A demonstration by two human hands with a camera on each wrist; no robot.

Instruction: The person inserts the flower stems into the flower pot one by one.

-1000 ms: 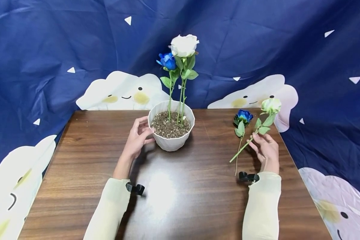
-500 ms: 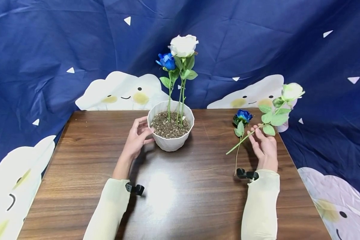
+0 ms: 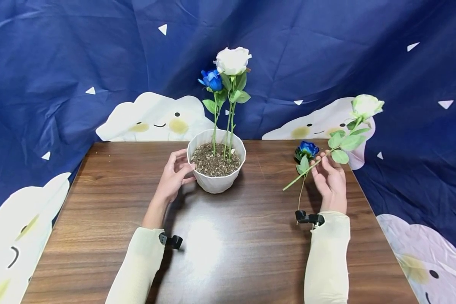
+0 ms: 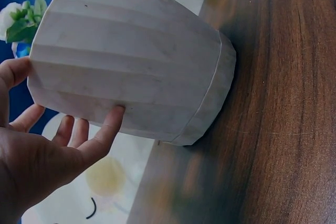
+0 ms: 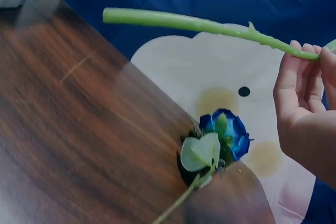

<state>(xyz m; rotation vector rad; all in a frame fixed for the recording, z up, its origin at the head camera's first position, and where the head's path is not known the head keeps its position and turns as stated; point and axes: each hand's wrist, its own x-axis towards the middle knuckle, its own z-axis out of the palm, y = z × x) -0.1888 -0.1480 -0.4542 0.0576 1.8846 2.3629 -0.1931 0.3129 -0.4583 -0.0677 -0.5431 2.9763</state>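
Note:
A white faceted flower pot (image 3: 217, 184) holds dark soil (image 3: 213, 162). In it stand a blue rose (image 3: 211, 80) and a white rose (image 3: 232, 61), with several green stems. My left hand (image 3: 172, 175) holds the pot's left side, thumb and fingers spread along its wall; some fingertips are hidden behind it in the left wrist view. At the right, my right hand (image 3: 331, 179) pinches the green stem of a pale green-white rose (image 3: 366, 106) between thumb and fingers. The stem slants, its cut end (image 5: 113, 16) pointing left toward the pot. Below it, another blue rose (image 3: 309, 148) lies on the table.
The brown wooden table (image 3: 251, 253) ends at a back edge just behind the pot. A dark blue cloth (image 3: 289, 50) with white clouds and triangles hangs behind and at both sides. Each sleeve has a black strap mount (image 3: 171, 241) at the wrist.
My right hand has raised the pale rose and shifted slightly left; the bloom swung up and right, and the stem's cut end rose leftward. My left hand and the pot stay put.

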